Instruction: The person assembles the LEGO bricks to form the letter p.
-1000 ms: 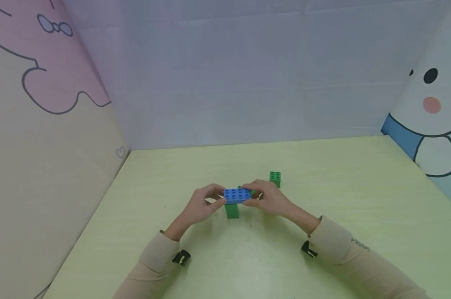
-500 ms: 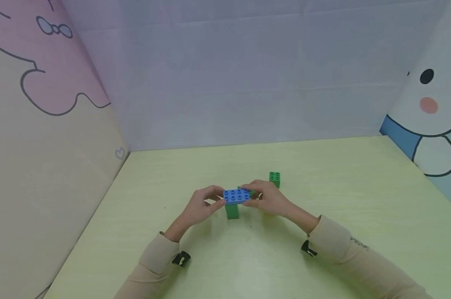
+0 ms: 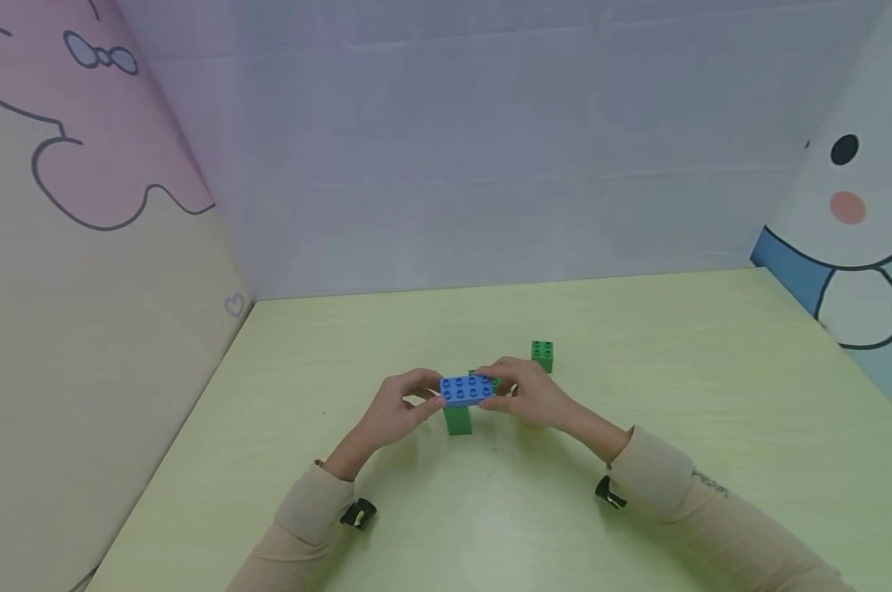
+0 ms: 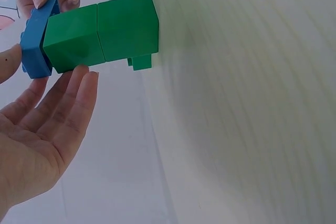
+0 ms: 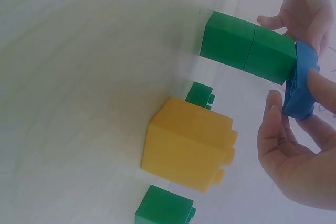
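Pinching the two ends of a blue brick [image 3: 466, 390], the left hand [image 3: 401, 407] and right hand [image 3: 530, 393] each keep thumb and fingers parted by about the brick's breadth. That brick is just below the centre of the head view, long axis running left to right, studs facing up toward the camera (its right end a touch higher in the frame). Its left half lies over a green stack [image 3: 458, 421] of two bricks; whether the two are joined cannot be told. The right half juts out past the stack, toward the right hand. In the right wrist view the brick stands steeply near the right edge, while a yellow brick [image 5: 186, 142] fills the lower middle. A lone green brick [image 3: 542, 355] sits beyond the right hand in the head view.
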`<state>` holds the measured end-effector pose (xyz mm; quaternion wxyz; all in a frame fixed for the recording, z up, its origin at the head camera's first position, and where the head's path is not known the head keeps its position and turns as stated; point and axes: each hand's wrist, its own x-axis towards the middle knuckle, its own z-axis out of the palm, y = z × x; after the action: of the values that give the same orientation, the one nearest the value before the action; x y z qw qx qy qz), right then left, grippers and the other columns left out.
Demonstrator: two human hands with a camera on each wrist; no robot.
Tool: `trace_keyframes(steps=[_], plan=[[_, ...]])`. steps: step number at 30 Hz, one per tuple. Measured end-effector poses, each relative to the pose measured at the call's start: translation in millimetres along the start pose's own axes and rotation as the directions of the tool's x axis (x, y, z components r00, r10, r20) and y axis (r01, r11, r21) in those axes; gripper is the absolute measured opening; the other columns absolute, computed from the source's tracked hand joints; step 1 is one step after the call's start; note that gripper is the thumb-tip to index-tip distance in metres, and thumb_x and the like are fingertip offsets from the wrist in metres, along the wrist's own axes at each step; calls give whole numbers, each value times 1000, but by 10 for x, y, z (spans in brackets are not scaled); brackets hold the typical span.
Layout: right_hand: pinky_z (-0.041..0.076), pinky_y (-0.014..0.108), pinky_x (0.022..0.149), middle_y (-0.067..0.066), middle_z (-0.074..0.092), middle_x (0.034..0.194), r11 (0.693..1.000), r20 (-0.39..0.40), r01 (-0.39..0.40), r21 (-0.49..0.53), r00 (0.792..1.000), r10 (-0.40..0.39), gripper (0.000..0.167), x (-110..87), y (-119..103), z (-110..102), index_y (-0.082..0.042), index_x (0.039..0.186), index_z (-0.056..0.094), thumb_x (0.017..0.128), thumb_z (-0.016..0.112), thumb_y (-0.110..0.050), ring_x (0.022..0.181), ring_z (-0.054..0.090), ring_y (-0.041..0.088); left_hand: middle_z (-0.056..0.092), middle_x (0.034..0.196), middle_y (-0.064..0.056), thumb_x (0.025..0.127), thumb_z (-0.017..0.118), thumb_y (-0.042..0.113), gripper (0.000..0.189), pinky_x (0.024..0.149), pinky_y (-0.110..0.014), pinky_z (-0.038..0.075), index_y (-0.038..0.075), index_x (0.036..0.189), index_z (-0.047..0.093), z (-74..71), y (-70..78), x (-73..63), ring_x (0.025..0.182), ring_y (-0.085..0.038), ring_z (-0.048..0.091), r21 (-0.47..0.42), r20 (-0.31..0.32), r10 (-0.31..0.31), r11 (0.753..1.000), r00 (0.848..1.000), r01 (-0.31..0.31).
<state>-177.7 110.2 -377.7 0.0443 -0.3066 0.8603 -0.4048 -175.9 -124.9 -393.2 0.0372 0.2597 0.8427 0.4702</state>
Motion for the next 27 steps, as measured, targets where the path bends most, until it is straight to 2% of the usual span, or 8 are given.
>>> trace_keyframes(steps=[6, 10, 11, 14, 20, 27], plan=[[46, 22, 60, 13, 59, 103, 1000, 13, 14, -2, 1000, -14, 40, 2, -4, -4, 2, 119, 57, 83, 66, -13, 72, 55, 13, 64, 101, -12, 88, 61, 11, 24, 62, -24, 52, 0, 109, 59, 11, 8, -4, 87, -22, 60, 3, -5, -9, 1000, 1000, 9], [45, 22, 59, 13, 59, 104, 1000, 21, 7, -16, 1000, -7, 41, 4, -8, -3, 3, 120, 56, 84, 66, -14, 71, 54, 13, 63, 102, -14, 88, 60, 11, 25, 61, -24, 52, -2, 109, 58, 13, 26, -12, 87, -24, 61, -1, -4, 8, 1000, 1000, -8], [45, 22, 60, 13, 59, 103, 1000, 24, 3, -20, 1000, -2, 42, 3, -10, -1, 3, 121, 56, 84, 66, -14, 71, 54, 13, 63, 102, -16, 89, 59, 10, 24, 61, -24, 52, -3, 109, 58, 2, 81, -23, 87, -25, 60, 2, -1, 7, 1000, 1000, -7], [45, 21, 60, 12, 59, 102, 999, 25, 0, -39, 1000, 1, 42, 1, -17, 10, 3, 121, 55, 84, 66, -15, 71, 54, 12, 62, 102, -17, 89, 59, 11, 25, 60, -23, 52, -4, 109, 57, 2, 67, -31, 87, -27, 60, -12, 6, 11, 1000, 1000, -11], [45, 20, 60, 13, 59, 100, 997, 22, 29, -68, 999, -28, 42, -10, -33, 26, 5, 120, 55, 84, 65, -14, 71, 55, 12, 62, 102, -13, 90, 58, 12, 23, 58, -25, 53, -1, 109, 59, 17, -5, -53, 88, -25, 60, -38, 1, -20, 999, 1000, 20], [45, 21, 60, 13, 59, 99, 998, 20, 22, -57, 1000, -21, 41, -11, -51, -1, 6, 120, 55, 84, 65, -13, 71, 56, 13, 62, 102, -14, 90, 58, 11, 22, 57, -25, 53, -1, 108, 58, 18, -13, -39, 88, -26, 61, -40, 4, 6, 999, 1000, -5]])
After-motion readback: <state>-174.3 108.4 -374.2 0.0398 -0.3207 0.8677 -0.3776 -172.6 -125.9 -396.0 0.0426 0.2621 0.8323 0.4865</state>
